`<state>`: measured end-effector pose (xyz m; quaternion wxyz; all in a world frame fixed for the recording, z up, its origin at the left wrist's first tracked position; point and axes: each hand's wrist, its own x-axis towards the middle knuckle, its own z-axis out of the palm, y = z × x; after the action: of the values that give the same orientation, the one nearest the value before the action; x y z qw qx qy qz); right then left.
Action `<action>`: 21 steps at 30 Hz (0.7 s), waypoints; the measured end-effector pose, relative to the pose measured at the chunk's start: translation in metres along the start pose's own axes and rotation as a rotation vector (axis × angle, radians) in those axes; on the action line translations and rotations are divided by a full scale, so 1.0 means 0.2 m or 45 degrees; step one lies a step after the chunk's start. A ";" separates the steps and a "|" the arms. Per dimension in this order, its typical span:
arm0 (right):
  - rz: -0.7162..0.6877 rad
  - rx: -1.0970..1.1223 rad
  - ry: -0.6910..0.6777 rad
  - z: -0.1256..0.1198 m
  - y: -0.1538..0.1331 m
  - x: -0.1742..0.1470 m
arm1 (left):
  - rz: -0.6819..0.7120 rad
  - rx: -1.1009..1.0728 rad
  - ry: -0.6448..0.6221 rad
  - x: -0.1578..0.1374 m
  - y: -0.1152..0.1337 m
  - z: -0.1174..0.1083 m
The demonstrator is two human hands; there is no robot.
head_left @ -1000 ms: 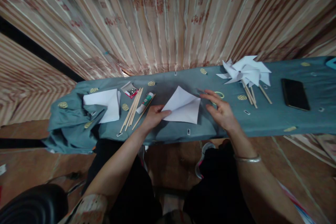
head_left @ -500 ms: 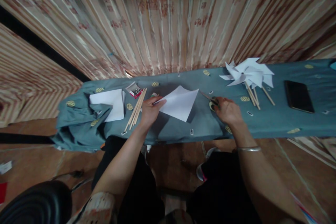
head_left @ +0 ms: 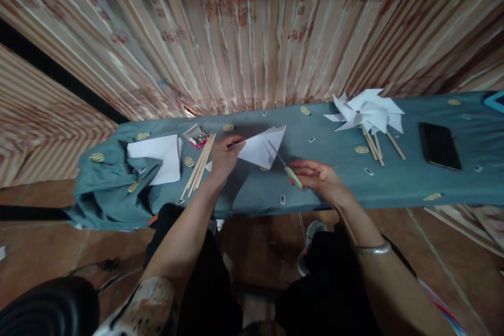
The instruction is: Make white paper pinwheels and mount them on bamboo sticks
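My left hand (head_left: 225, 155) is closed on the left side of a white sheet of paper (head_left: 255, 151), which is creased and held tilted above the cloth. My right hand (head_left: 318, 178) grips a pair of scissors (head_left: 293, 175) by the pale green handles. Their thin blades point up and left and overlap the sheet's right part; whether they are cutting I cannot tell. Just left of my left hand lie several wooden sticks (head_left: 200, 165). Behind those sits a small open box (head_left: 197, 136) with shiny metal bits inside.
A stack of white paper (head_left: 169, 163) lies at the left on the teal cloth (head_left: 236, 194), partly under a cloth fold. To the right are several paper pinwheels (head_left: 368, 110) on sticks and a black phone (head_left: 439, 145). A pleated curtain (head_left: 252, 52) hangs behind the table.
My right hand has brought the scissors left and nearer to me, so the blades now meet the sheet. The paper has turned in my left hand and looks narrower.
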<state>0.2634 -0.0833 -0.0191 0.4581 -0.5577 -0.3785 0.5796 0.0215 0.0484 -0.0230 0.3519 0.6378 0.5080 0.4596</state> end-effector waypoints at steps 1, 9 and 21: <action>0.052 0.018 -0.033 0.03 0.01 0.01 | 0.007 0.000 -0.019 -0.01 0.00 0.02; 0.141 0.131 -0.062 0.07 0.05 0.03 | 0.077 0.033 0.081 0.05 0.07 -0.03; 0.007 0.112 -0.279 0.14 0.00 -0.09 | -0.046 -0.351 0.194 0.07 0.09 -0.12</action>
<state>0.2339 -0.0977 -0.0115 0.4363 -0.4716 -0.3989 0.6543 0.0056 0.0578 0.0049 0.4047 0.5374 0.4769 0.5657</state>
